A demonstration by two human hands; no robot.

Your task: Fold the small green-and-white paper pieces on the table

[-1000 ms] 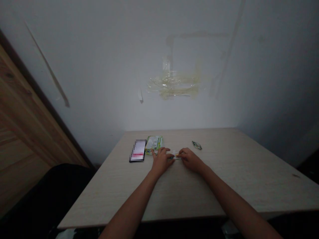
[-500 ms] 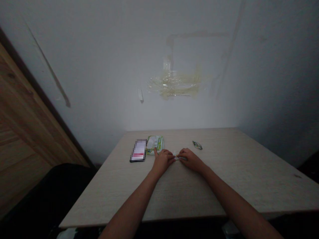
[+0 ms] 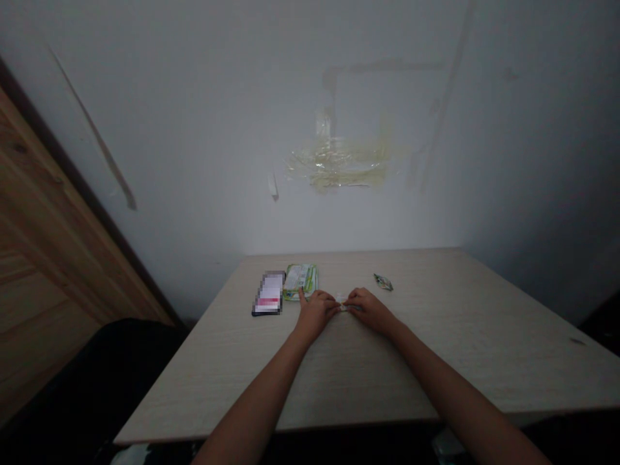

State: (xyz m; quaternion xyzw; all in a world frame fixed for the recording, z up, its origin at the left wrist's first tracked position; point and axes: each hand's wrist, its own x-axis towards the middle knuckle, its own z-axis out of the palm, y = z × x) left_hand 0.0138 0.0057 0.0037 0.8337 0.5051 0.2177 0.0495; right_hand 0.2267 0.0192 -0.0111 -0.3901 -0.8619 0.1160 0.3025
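Observation:
Over the middle of the table, my left hand (image 3: pixel 316 312) and my right hand (image 3: pixel 369 308) face each other, fingertips nearly meeting. Between them is a small, pale, crinkled piece like a wrapper (image 3: pixel 342 307), with a bit of yellow on it. The fingers of both hands are closed on its two ends, and most of it is hidden under them. Just behind my left hand lies a flat green-and-white packet (image 3: pixel 301 279). A small folded multicoloured packet (image 3: pixel 383 282) rests beyond my right hand, apart from it.
Left of the green-and-white packet lies a phone (image 3: pixel 269 294) with a lit, blurred screen. The wooden table (image 3: pixel 484 336) meets a wall (image 3: pixel 203 161) marked with old tape (image 3: pixel 343 168). A dark covered object (image 3: pixel 97 374) stands by the table's left edge.
My fingertips have shifted very slightly around the small pale wrapper. The packets and the phone lie where they were.

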